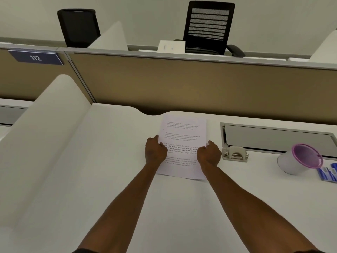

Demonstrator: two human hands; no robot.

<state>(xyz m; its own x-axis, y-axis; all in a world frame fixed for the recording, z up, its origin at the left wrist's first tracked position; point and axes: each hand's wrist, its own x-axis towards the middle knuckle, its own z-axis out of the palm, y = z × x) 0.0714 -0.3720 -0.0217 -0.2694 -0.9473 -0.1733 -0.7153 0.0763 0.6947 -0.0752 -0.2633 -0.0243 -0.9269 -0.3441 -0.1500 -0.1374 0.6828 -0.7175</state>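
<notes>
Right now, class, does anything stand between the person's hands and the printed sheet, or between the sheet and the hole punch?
Nothing does. The left hand and right hand hold the printed sheet at its side edges. Between it and the hole punch lie only that right hand and bare desk.

A: What carries everything here?

B: A white desk (109, 179), with a shallow notch (151, 113) cut into its back edge.

A: And what lies right on it?

B: A printed sheet of paper (183, 132), flat, just in front of that notch and turned slightly askew. Just beside it to the right sits a pale hole punch (235, 154).

A: Anything farther right?

B: A grey hatch (277, 137) set into the top behind the punch. Nearer the edge is a white cup (291, 161) with a pink rim, and blue packets (328, 173) just beside it, cut off by the frame, so I cannot tell what they are.
</notes>
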